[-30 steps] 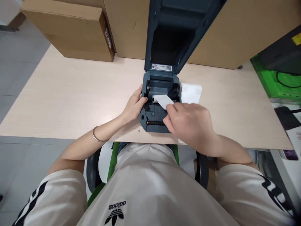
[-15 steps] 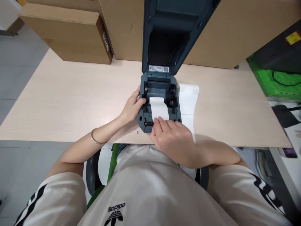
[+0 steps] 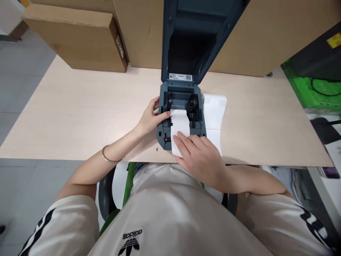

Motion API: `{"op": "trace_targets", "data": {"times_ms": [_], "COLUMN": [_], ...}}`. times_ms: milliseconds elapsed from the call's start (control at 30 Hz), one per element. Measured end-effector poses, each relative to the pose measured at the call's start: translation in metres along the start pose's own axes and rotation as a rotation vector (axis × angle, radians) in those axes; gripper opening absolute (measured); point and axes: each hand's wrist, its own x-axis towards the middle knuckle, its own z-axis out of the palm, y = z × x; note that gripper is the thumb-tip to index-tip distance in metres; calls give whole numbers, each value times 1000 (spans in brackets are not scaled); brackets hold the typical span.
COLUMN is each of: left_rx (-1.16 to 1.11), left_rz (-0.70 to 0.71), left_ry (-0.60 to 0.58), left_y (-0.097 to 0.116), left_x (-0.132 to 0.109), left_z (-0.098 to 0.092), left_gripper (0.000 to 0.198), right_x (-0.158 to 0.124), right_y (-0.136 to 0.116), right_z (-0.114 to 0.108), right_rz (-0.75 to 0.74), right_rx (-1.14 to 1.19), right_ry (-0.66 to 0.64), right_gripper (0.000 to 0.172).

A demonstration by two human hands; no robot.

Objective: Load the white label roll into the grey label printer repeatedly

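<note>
A dark blue-grey label printer [image 3: 163, 133] stands near the desk's front edge with its lid [image 3: 170, 42] raised. Inside it, a strip of white label paper [image 3: 180, 121] runs toward me and out over the front edge. Black guides stand on both sides of the bay. My left hand [image 3: 149, 117] grips the printer's left side, its thumb reaching inside to the left guide beside the paper. My right hand [image 3: 201, 154] is closed on the strip's front end, fingertips lying on top; its thumb is partly hidden.
White label sheets [image 3: 214, 113] lie on the desk [image 3: 93, 113] just right of the printer. A cardboard box [image 3: 80, 44] stands at the back left, with a larger cardboard panel [image 3: 144, 35] behind the printer. Dark equipment [image 3: 317, 57] sits on a green surface at far right.
The black guides have moved inward, closer to the paper. My left thumb has shifted right with the left guide. My right fingers have loosened and spread over the strip, showing its front end.
</note>
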Motion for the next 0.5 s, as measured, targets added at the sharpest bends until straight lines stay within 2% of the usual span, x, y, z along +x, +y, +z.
{"op": "trace_targets", "data": {"times_ms": [100,267,400,433,500], "left_rx": [-12,19,-2,-13,-30], "left_rz": [-11,4,-5,-6,-6], "left_ry": [-7,-14,-11,-11,-19], "left_y": [1,4,5,6,5], "left_x": [0,-2,-3,-3,-4], "left_z": [-1,-3,-3,-3,-3], "left_gripper": [69,68,71,71,72], "right_x": [-4,-11,-15,-17,-20], "right_y": [5,6,-2,-5,-9], "right_z": [0,0,0,-1,-5], "right_rz": [-29,-94,-74,-68,-69], "right_rx": [34,69,84,98,179], "right_ry": [37,245,259,246,212], "right_gripper": [27,28,33,37,59]}}
